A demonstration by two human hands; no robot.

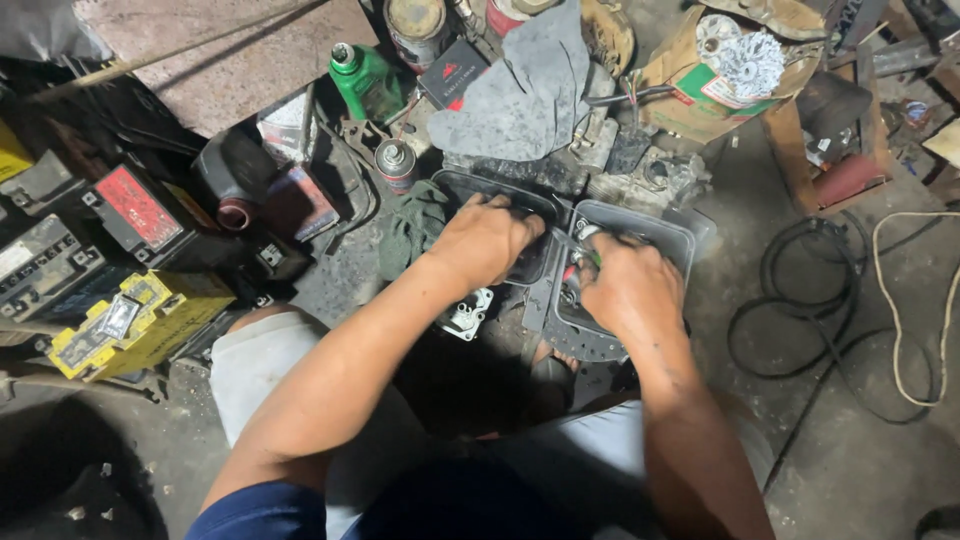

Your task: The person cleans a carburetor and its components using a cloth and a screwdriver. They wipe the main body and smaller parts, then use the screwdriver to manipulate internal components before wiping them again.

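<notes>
Evidently mid-sorting, the left hand [487, 238] gripped the black tray's [530, 262] rim while the right hand [630, 290], fingers curled closed around a small tool [580, 250], worked among parts left in the grey tray [672, 228].

Green bottle [365, 80], yellow box [135, 325], black cable [800, 300].
</notes>
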